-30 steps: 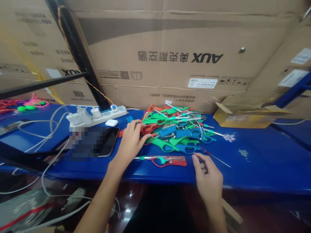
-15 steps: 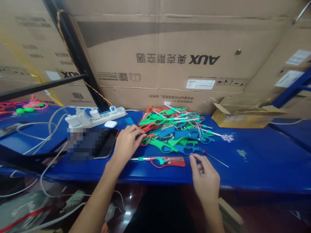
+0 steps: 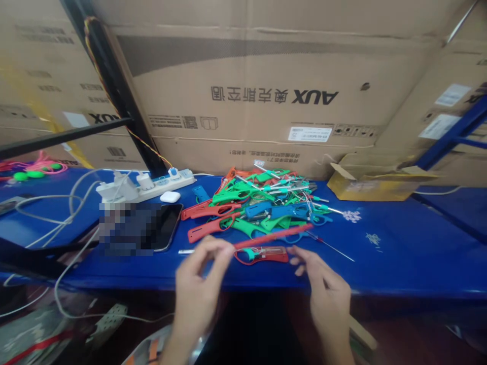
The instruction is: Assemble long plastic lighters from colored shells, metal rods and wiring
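Observation:
Red and pinched between thumb and fingers, a lighter shell half (image 3: 276, 236) is seen edge-on in my left hand (image 3: 205, 276), raised over the table. Below it lies an opened red gas lighter (image 3: 279, 254) with a green collar, thin wires and a metal tube pointing left. Beside that lighter's right end is my right hand (image 3: 329, 289), fingers loosely bent and apart, with nothing visible in them. Behind both hands spreads a heap of green, blue and red lighter parts (image 3: 251, 195). A thin screwdriver (image 3: 331, 246) lies right of the heap.
A phone (image 3: 169, 228), a white earbud case (image 3: 170, 196) and a power strip (image 3: 152, 186) with cables are on the left. At the back right stands an open carton (image 3: 376, 187). Small pale parts (image 3: 352, 217) lie in piles. Large cartons (image 3: 247, 61) wall the back.
My left hand has come back from the heap toward me, now holding the red shell half. My right hand stays near the opened lighter's right end. The view has shifted slightly.

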{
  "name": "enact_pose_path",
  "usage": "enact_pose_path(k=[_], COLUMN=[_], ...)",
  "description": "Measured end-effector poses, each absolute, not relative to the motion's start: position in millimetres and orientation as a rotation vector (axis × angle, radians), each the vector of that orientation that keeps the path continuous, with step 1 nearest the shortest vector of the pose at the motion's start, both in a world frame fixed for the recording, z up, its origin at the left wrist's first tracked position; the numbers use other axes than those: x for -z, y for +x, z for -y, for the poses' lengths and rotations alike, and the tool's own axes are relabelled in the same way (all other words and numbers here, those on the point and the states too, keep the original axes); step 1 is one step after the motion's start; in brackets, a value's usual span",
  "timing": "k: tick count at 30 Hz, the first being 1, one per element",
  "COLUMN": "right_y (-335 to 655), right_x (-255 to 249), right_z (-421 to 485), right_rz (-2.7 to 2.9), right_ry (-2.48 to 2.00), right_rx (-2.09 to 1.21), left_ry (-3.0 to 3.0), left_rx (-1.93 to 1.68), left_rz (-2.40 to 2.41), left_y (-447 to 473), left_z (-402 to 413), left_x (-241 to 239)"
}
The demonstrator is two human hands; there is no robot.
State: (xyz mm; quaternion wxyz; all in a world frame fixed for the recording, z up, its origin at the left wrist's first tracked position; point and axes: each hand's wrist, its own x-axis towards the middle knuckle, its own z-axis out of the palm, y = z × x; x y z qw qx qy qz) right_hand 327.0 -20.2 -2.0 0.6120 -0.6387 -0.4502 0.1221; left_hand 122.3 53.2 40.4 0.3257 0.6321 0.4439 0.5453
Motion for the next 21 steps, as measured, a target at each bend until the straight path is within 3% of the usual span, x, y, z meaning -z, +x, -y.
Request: enact_pose_path(k=[4,8,12,17,21], right_y=[304,299,315,346,358], right_x=[-10,-10,-3,2,4], right_z=[26,28,21,-6,-21], right_rz=[1.127,1.211,1.261,1.351,1.598], right_ry=[-1.442,-1.505,-1.545,-1.550,-1.489], right_rx=[-0.469,-0.437,-0.379,-0.192,-0.276], left_ry=[1.603,1.709,1.962,2.214,2.359], left_rx=[-1.240,-1.084,-0.977,-1.200,-1.116], left_rz=[-1.015,-0.852,-0.781,-0.968,-0.972], left_y=[156,167,147,106,91], left_z=[-14,-5,-28,-81,-104], left_x=[-9,7,2,-5,-2])
